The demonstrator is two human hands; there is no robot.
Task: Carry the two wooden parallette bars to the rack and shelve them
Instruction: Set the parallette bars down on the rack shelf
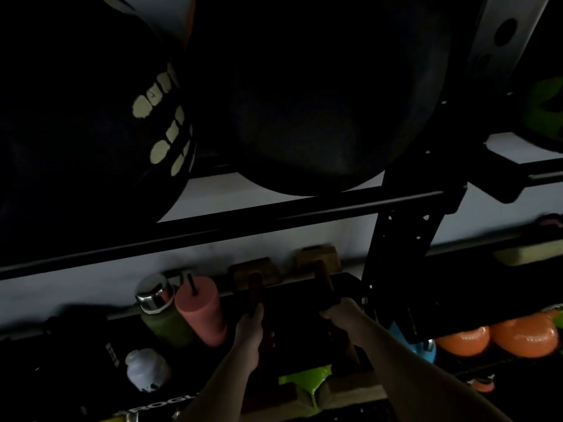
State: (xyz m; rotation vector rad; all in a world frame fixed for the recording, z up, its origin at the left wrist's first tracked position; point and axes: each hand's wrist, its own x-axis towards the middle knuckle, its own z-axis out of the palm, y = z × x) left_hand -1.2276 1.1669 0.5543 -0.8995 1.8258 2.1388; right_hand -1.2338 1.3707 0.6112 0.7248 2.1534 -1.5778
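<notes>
The scene is dim. My left hand (250,330) grips the dark round rail of the left wooden parallette bar (255,284), whose far wooden foot (255,271) rests near the wall on the black rack shelf (304,303). My right hand (341,312) grips the rail of the right parallette bar (323,278); its far foot (318,257) also sits at the back of the shelf. Both bars lie side by side, pointing away from me. Their near ends are hidden behind my hands and forearms.
Left of the bars stand a green bottle with a chrome lid (161,312) and a pink tumbler (201,312). Large black balls (320,102) hang over the upper rail (243,217). A black upright (405,239) stands right; orange kettlebells (524,336) lie beyond it.
</notes>
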